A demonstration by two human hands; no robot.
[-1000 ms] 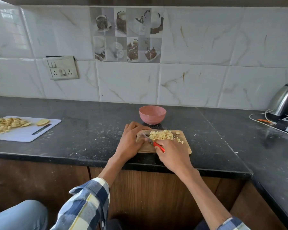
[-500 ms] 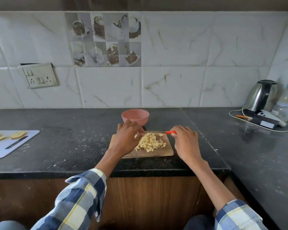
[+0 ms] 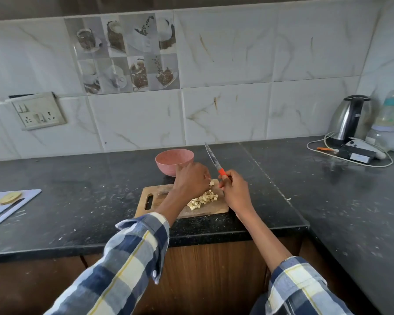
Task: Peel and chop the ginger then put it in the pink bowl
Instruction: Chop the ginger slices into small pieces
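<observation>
A pile of chopped ginger lies on a small wooden cutting board near the counter's front edge. Just behind the board stands the pink bowl, its inside hidden from this angle. My left hand is curled over the far end of the pile and seems to hold a few ginger pieces, one showing at its fingertips. My right hand grips the orange handle of a knife, whose blade points up and away, lifted off the board.
A white cutting board with slices and a dark knife sits at the left edge. A steel kettle, a bottle, a cable and small devices crowd the back right corner. A wall socket is mounted on the tiles.
My right hand lifted the knife off the board and tilted its blade upward. My left hand moved across the pile toward the bowl side and closed over some pieces. The view shifted.
</observation>
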